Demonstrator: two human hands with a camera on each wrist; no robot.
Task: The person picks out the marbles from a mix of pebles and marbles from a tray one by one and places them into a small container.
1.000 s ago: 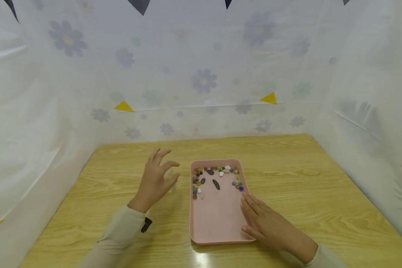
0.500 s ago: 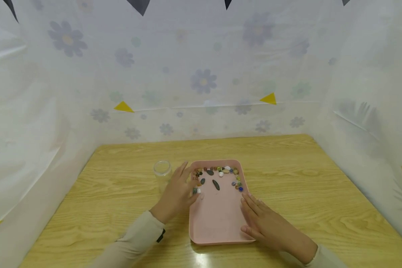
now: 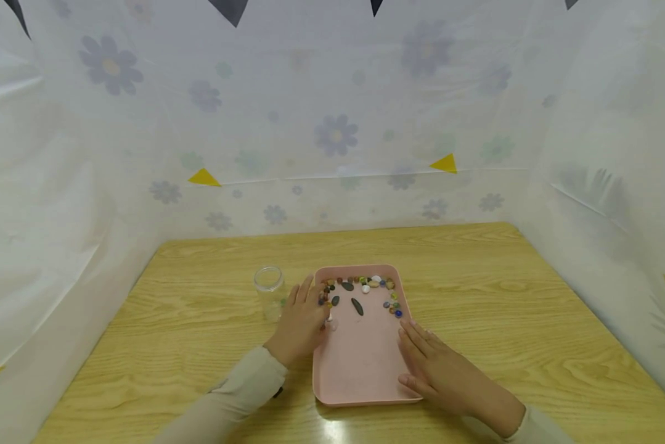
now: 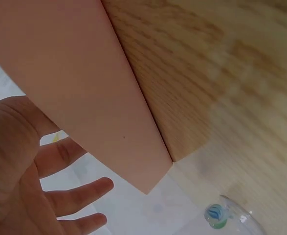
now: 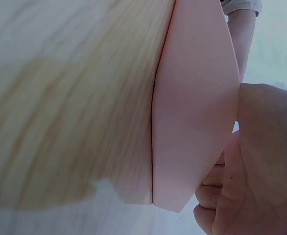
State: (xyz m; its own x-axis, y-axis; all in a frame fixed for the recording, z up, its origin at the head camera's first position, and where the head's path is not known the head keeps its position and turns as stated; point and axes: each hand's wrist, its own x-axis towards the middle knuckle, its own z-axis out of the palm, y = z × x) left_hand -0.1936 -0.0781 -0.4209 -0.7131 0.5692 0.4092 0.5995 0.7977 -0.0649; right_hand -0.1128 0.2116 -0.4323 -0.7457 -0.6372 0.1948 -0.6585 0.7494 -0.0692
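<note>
A pink tray [image 3: 365, 364] lies on the table with small glass marbles [image 3: 394, 303] and dark oval pebbles [image 3: 357, 306] along its far end and sides. My left hand [image 3: 299, 330] reaches over the tray's left rim beside the marbles there. In the left wrist view its outer fingers [image 4: 79, 198] stretch out past the tray wall, while the wall hides the tips of the thumb and forefinger. My right hand [image 3: 443, 370] rests across the right rim with its fingers extended. Left of the tray stands a clear jar [image 3: 268, 287] with marbles low inside.
The wooden table [image 3: 199, 296] is enclosed behind and at both sides by white sheeting [image 3: 332, 86] with flower prints. The jar stands just beyond my left hand, close to the tray's left side.
My left hand has moved from above the jar rightward to the tray's left rim, then slightly lower, uncovering the jar. My right hand has stayed put on the tray.
</note>
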